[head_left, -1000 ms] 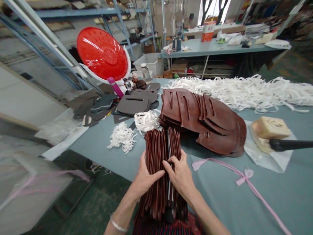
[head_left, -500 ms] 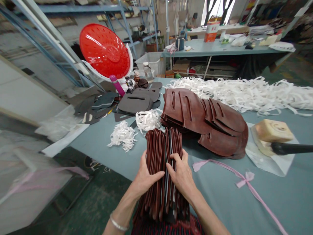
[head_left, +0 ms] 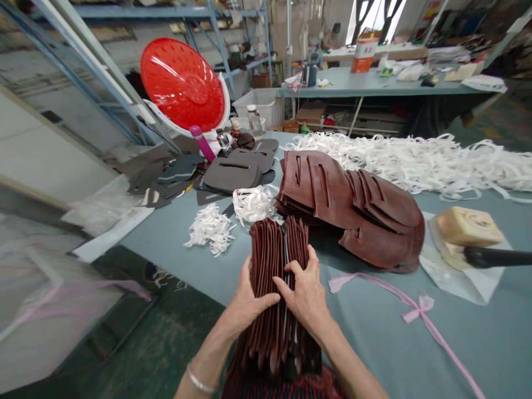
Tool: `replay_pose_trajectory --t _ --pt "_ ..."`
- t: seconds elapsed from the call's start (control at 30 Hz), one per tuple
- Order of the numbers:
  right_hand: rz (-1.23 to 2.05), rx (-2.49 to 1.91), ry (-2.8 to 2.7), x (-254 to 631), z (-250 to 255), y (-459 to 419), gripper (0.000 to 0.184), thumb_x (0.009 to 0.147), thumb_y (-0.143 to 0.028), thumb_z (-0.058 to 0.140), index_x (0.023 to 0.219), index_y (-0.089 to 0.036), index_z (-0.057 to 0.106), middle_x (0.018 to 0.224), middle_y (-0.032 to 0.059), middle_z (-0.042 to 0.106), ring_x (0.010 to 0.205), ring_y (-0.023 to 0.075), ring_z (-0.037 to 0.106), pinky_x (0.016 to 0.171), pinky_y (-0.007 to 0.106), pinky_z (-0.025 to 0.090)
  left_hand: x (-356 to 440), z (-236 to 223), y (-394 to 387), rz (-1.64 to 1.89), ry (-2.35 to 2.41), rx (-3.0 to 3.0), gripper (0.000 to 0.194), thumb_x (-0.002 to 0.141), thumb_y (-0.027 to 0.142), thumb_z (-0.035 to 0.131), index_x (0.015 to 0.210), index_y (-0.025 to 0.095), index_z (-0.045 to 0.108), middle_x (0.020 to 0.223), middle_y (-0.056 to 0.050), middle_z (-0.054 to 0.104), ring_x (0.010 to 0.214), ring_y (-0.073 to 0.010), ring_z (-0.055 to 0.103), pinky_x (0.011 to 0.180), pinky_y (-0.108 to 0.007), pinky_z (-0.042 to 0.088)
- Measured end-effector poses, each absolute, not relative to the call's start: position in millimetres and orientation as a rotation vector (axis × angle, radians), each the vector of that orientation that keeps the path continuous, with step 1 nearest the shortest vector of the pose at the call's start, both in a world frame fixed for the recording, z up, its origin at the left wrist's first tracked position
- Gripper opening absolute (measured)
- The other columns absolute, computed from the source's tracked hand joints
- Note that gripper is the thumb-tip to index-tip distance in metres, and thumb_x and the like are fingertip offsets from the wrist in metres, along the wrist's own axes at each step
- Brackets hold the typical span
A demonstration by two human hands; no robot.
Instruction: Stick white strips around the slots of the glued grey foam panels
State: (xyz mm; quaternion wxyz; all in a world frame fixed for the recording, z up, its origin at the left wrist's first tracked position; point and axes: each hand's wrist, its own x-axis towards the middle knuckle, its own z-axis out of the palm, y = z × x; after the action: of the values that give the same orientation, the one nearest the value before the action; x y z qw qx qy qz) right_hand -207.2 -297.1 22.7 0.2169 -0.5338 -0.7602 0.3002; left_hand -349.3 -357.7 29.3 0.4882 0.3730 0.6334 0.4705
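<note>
A thick stack of brown leather pieces stands on edge at the near edge of the grey-blue table. My left hand clasps the stack's left side, thumb across the top edges. My right hand presses on the right half, fingers curled between the pieces. Beyond it lies a fanned pile of slotted brown leather pieces.
White strip scraps spread across the back; smaller bundles lie left. Dark grey cut pieces and a red plastic basket sit at the far left. A pink ribbon and a tan block lie right.
My right hand has shifted slightly leftward across the top of the stack; both hands keep hold of it. The view has drifted a little.
</note>
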Motion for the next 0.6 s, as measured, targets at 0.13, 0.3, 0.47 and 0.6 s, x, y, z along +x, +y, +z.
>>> replay_pose_trajectory --t 0.13,0.3,0.47,0.6 --pt "0.78 -1.481 -2.125 -207.3 23.4 -297.3 0.028 0.08 -0.017 0.055 0.108 -0.021 0.057 0.15 0.0123 0.009 0.135 0.0305 0.03 0.1 0.044 0.042 -350.7 25.9 -358.0 1.128 1.579 0.914 0.099 0.071 0.035 0.075 0.143 0.024 0.009 0.145 -0.013 0.036 0.13 -0.0277 0.042 0.112 -0.044 0.029" --pt "0.641 -1.497 -2.202 -214.5 29.0 -298.5 0.018 0.084 -0.016 0.051 0.095 -0.021 0.064 0.152 0.0121 0.011 0.136 0.0344 0.025 0.098 0.05 0.042 -352.6 23.5 -360.8 1.096 1.566 0.924 0.09 0.079 0.036 0.068 0.144 0.025 0.007 0.147 -0.012 0.034 0.132 -0.0252 0.039 0.114 -0.043 0.025" --pt "0.623 -1.495 -2.209 -218.3 31.2 -298.0 0.025 0.083 -0.043 0.06 0.092 -0.02 0.065 0.151 0.0154 0.015 0.135 0.0391 0.024 0.094 0.054 0.043 -356.1 20.5 -365.0 1.116 1.491 0.89 0.087 0.081 0.034 0.066 0.145 0.027 0.007 0.149 -0.01 0.032 0.134 -0.0238 0.037 0.114 -0.042 0.025" --pt "0.585 -1.489 -2.229 -217.4 27.3 -297.4 0.017 0.083 -0.03 0.06 0.095 -0.019 0.063 0.151 0.0162 0.015 0.135 0.0378 0.026 0.094 0.053 0.042 -358.1 18.6 -366.3 1.168 1.435 0.86 0.086 0.083 0.031 0.064 0.146 0.028 0.006 0.151 -0.009 0.03 0.136 -0.0238 0.033 0.116 -0.042 0.023"
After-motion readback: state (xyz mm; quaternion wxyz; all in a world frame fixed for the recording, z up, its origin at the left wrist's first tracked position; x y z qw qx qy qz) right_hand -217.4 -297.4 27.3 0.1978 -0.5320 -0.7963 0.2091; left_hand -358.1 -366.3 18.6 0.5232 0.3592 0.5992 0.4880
